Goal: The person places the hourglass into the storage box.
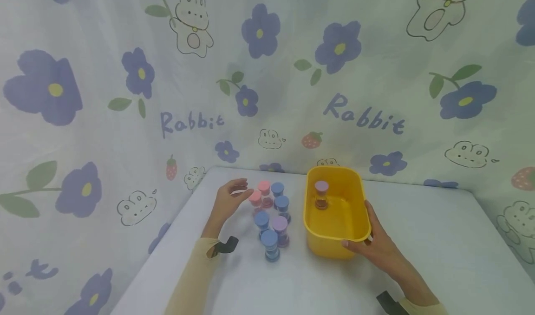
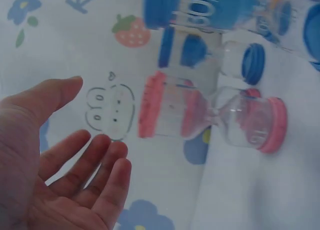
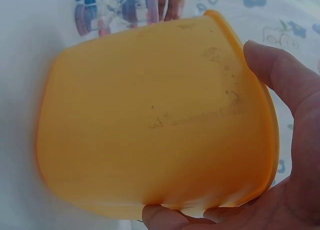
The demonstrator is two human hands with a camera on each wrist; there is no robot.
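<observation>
My left hand (image 1: 227,203) hovers just left of two pink-capped hourglasses, the nearer one (image 1: 255,198) and the farther one (image 1: 264,187). In the left wrist view its fingers (image 2: 114,190) are loosely extended, with a gap between them and the nearer pink-capped hourglass (image 2: 149,105). My right hand (image 1: 382,247) grips the near right corner of a yellow bin (image 1: 330,247); the thumb (image 3: 275,65) lies on the rim and the fingers spread along the side. Inside the bin a purple-capped hourglass (image 1: 321,187) stands upright near the left wall.
Several blue-capped hourglasses, the nearest one (image 1: 269,240) among them, and a purple-capped one (image 1: 280,224) stand between the left arm and the bin. A white table (image 1: 418,231) carries everything. A flower-and-rabbit-patterned cloth (image 1: 288,96) hangs behind and at the left.
</observation>
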